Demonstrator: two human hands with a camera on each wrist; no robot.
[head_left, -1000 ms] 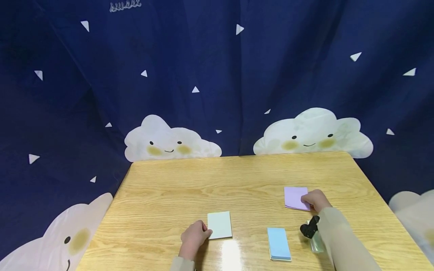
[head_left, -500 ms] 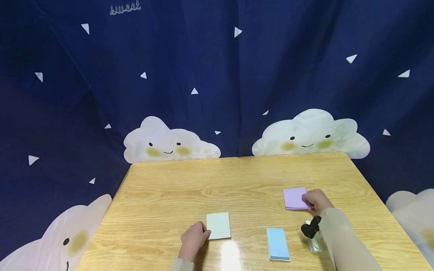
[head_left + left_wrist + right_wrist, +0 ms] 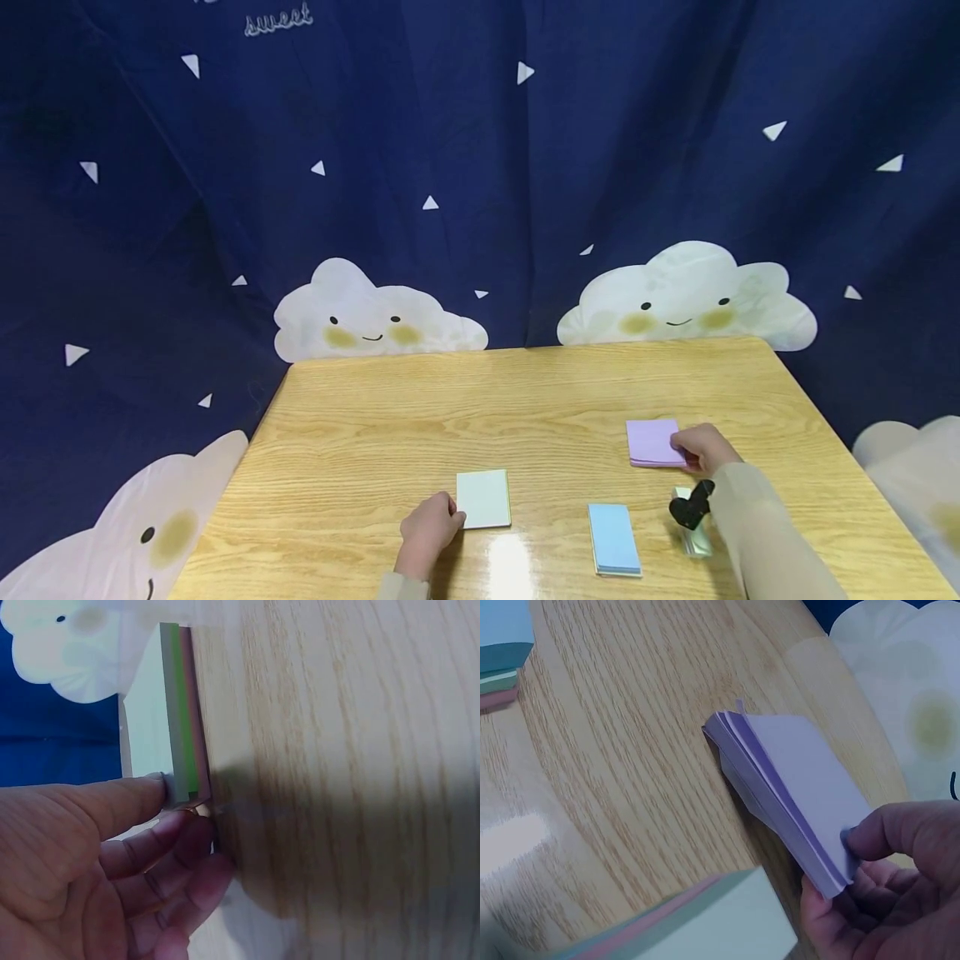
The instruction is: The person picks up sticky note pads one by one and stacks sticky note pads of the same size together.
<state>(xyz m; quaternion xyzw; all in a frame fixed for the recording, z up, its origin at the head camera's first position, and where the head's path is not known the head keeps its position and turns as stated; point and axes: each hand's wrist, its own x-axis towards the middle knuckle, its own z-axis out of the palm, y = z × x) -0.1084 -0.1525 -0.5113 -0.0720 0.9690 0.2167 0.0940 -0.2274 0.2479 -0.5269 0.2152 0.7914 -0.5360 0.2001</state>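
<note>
My left hand [image 3: 432, 525] pinches the near left corner of a pale square sticky note pad [image 3: 483, 499], thumb on top and fingers beneath. In the left wrist view that pad [image 3: 150, 720] shows white, green and reddish layers along its side. At the right, my right hand [image 3: 705, 448] pinches a purple sticky note pad [image 3: 651, 442] by its right edge. The right wrist view shows the purple pad [image 3: 802, 780] tilted, its sheets slightly fanned at one side, with the thumb on its top face.
A narrow blue-topped sticky note pad [image 3: 615, 539] lies between the hands, with green and pink layers below. Another pale green pad [image 3: 696, 542] lies partly under the right sleeve and its black heart-shaped piece [image 3: 692, 505]. A dark blue cloud-print curtain [image 3: 480, 167] hangs behind the wooden table [image 3: 420, 400].
Both hands keep their grip on the pads. The right hand and the purple pad have shifted very slightly toward me; the head view has moved a little.
</note>
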